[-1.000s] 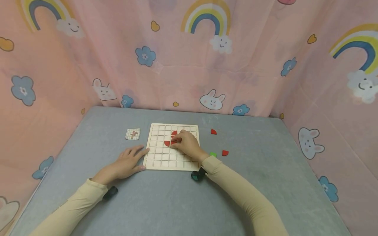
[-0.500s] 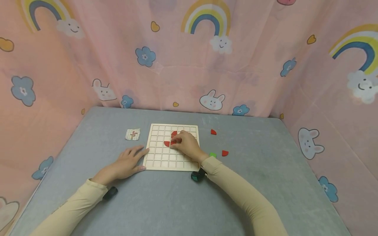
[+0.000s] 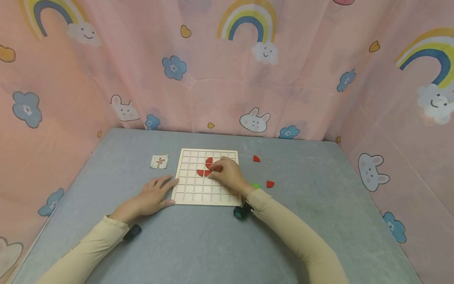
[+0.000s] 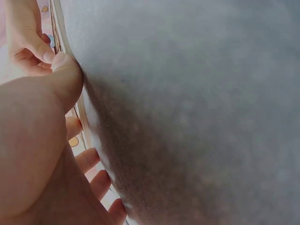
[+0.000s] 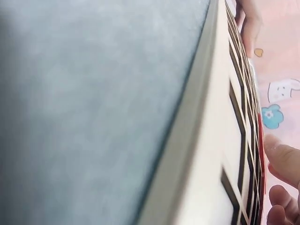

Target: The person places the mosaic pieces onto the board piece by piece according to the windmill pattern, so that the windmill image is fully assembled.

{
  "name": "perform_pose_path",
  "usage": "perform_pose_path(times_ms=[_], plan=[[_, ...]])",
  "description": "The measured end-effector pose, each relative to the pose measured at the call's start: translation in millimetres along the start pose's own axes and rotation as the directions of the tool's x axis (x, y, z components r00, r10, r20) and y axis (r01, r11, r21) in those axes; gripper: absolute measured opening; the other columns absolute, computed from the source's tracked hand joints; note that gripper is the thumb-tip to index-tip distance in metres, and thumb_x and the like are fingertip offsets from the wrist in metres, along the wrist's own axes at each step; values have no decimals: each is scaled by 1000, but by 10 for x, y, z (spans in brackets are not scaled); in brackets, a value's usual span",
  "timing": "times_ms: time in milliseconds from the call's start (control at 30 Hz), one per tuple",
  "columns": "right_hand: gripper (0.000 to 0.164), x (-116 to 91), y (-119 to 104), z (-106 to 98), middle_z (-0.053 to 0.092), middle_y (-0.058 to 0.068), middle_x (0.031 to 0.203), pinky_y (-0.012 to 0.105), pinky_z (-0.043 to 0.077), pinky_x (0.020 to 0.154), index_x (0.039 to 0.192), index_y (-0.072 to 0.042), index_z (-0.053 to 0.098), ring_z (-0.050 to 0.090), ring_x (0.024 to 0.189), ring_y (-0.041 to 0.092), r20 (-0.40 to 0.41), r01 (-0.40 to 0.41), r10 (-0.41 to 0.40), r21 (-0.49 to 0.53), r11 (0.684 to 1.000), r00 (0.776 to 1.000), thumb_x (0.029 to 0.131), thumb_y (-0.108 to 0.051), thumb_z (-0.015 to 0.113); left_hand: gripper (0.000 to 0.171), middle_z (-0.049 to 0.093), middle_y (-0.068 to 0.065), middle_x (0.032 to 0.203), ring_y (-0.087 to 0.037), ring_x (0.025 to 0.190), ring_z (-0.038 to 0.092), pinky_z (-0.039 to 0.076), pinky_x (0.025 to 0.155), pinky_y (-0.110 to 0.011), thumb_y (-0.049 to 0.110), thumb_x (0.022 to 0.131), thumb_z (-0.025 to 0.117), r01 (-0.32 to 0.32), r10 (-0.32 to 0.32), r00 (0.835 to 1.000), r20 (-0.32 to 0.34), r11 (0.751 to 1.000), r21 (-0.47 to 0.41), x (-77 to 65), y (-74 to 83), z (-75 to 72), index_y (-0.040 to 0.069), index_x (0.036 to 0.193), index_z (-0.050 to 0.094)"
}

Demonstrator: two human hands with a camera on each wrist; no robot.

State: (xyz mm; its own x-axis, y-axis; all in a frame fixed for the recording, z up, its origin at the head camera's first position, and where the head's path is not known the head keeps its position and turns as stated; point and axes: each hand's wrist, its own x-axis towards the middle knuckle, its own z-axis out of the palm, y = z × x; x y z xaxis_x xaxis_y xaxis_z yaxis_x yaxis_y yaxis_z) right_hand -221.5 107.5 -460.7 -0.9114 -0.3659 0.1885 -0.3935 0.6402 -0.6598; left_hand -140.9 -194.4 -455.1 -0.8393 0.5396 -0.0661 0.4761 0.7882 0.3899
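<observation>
A pale wooden grid board (image 3: 188,190) lies on the grey table. Several red quarter-circle pieces (image 3: 200,172) sit in its middle squares, the rightmost partly covered by my right hand (image 3: 230,175). That hand hovers low over the board, thumb and fingertips right at the red pieces. In the right wrist view, the thumb (image 5: 283,159) is apart from the curled fingers, and no piece shows between them. My left hand (image 3: 150,198) lies spread at the board's left edge, its index fingertip and thumb (image 4: 65,77) against the side.
A small card (image 3: 159,161) with a red pattern on a grid lies left of the board. Right of it are two loose red quarter-circles, a far piece (image 3: 256,158) and a nearer piece (image 3: 270,184). A green piece (image 3: 255,185) peeks out behind my right wrist.
My right hand has drawn slightly to the right, uncovering more of the red pieces on the board. The left hand stays in place.
</observation>
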Motion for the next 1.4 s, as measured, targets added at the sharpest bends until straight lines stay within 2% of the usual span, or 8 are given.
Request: perform_pose_path(times_ms=[233, 533, 833, 1000, 1167, 1300, 1400], plan=[[22, -63, 36, -132, 61, 4, 85, 30, 41, 71, 105, -8, 85, 50, 78, 17, -7, -24, 24, -4, 1000, 1000, 86, -16, 91, 68, 33, -32, 161, -59, 140, 37, 35, 106, -76, 35, 105, 67, -28, 28, 999, -24, 1000, 7, -16, -51, 32, 1, 159, 42], [25, -210, 153, -375, 61, 7, 91, 29, 40, 66, 112, -5, 82, 50, 76, 19, -11, -81, 81, 33, 996, 997, 90, -16, 88, 67, 33, -30, 164, -57, 143, 36, 33, 109, -75, 29, 106, 67, 8, -8, 1000, -4, 1000, -5, -13, -8, 5, 3, 161, 41], [30, -287, 496, -691, 65, 14, 98, 36, 42, 72, 118, -3, 80, 53, 82, 26, -105, -129, 125, -30, 991, 987, 91, -16, 86, 68, 34, -30, 163, -57, 143, 37, 34, 108, -75, 33, 105, 68, 7, -6, 1000, 7, 1000, -6, -26, 30, -28, 3, 160, 42], [36, -291, 689, -905, 67, 19, 107, 38, 45, 78, 124, -2, 78, 57, 92, 31, -129, -170, 167, -16, 985, 977, 92, -15, 86, 67, 34, -30, 163, -57, 143, 37, 34, 109, -75, 32, 105, 67, 10, -10, 1000, 7, 1000, -5, -23, 46, -37, 3, 160, 42], [41, -263, 885, -1048, 65, 21, 112, 42, 48, 86, 128, 0, 75, 59, 102, 35, -99, -176, 176, 5, 984, 979, 91, -14, 86, 66, 34, -31, 162, -59, 141, 37, 34, 108, -75, 32, 105, 67, -13, 13, 1000, -14, 1000, -5, -22, 16, -22, 2, 159, 43], [43, -236, 1031, -1094, 64, 22, 120, 50, 50, 94, 133, -3, 74, 60, 110, 38, -50, -195, 194, -3, 981, 980, 93, -16, 85, 67, 33, -31, 161, -59, 141, 36, 33, 108, -76, 33, 105, 66, -28, 28, 999, -27, 1000, -2, -15, -31, 12, 2, 159, 42], [45, -223, 1121, -1121, 62, 22, 127, 53, 50, 98, 136, -4, 71, 58, 114, 39, -12, -210, 210, 3, 978, 978, 94, -17, 83, 67, 33, -31, 162, -58, 142, 36, 33, 109, -75, 32, 106, 66, -13, 13, 1000, -10, 1000, -2, -9, -7, -7, 2, 160, 41]])
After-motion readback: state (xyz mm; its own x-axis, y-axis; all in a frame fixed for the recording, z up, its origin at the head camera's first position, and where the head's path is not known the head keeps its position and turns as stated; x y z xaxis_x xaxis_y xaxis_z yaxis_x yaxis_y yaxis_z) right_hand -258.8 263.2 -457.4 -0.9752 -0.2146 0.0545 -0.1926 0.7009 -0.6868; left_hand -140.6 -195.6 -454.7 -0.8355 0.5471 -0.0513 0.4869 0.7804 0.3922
